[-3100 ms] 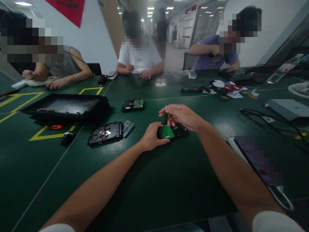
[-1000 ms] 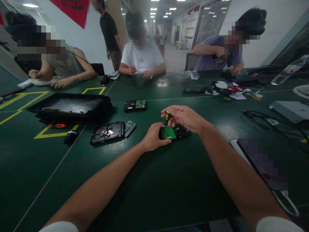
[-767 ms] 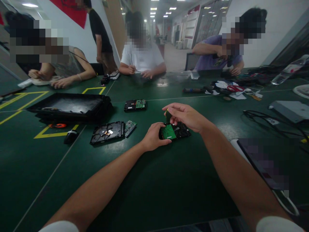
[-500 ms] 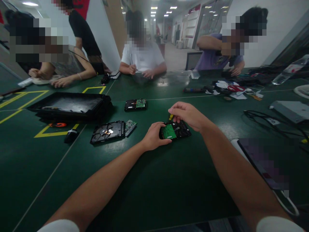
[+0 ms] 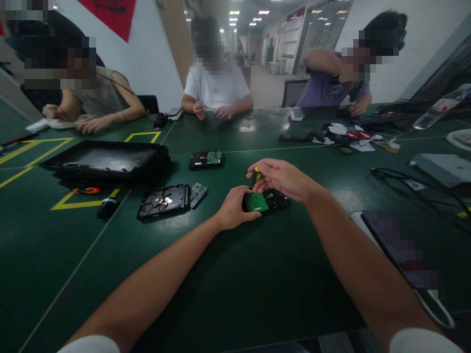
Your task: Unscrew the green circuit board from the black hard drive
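Note:
A black hard drive (image 5: 276, 199) with a green circuit board (image 5: 256, 201) on its upper face lies on the dark green table in front of me. My left hand (image 5: 236, 208) grips its left end, thumb along the near edge and fingers at the far side. Above the drive, my right hand (image 5: 281, 177) is closed around a small screwdriver (image 5: 257, 173) with a yellow and black handle, held upright. The screwdriver's tip is hidden behind my fingers. Left of my hands lie a second hard drive (image 5: 164, 202) and a loose circuit board (image 5: 198, 194).
Another hard drive (image 5: 206, 160) lies farther back. Stacked black trays (image 5: 106, 159) stand at the left, near a black mouse-like object (image 5: 108, 208). On the right are a tablet-like device (image 5: 397, 250), cables (image 5: 401, 184) and a grey box (image 5: 441, 169). Three people sit across the table.
My right hand has shifted slightly left, and the screwdriver has swung from tilted to upright over the circuit board. My left hand stays put. A standing person at the back left has gone from view.

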`<control>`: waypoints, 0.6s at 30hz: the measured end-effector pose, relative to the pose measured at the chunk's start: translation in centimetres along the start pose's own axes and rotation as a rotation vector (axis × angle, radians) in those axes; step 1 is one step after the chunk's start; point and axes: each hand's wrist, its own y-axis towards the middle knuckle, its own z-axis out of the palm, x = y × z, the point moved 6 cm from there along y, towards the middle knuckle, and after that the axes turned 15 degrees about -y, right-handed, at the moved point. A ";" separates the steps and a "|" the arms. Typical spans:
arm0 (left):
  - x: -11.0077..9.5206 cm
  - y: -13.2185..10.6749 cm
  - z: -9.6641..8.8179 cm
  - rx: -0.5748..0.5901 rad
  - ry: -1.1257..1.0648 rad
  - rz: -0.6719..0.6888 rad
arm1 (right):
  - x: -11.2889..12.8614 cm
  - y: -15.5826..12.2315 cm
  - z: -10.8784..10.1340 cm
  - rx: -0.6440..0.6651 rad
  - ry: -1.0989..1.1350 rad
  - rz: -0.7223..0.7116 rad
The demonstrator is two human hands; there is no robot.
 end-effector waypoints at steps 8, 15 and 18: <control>0.2 -0.1 -0.1 -0.003 -0.005 -0.008 | 0.4 0.0 -1.3 -0.102 -0.274 -0.049; 0.1 -0.1 -0.1 -0.002 -0.011 -0.004 | -0.6 0.3 -2.2 -0.190 -0.300 0.025; 0.1 -0.1 -0.1 -0.002 -0.004 0.003 | -1.0 0.5 -2.1 -0.176 -0.280 0.040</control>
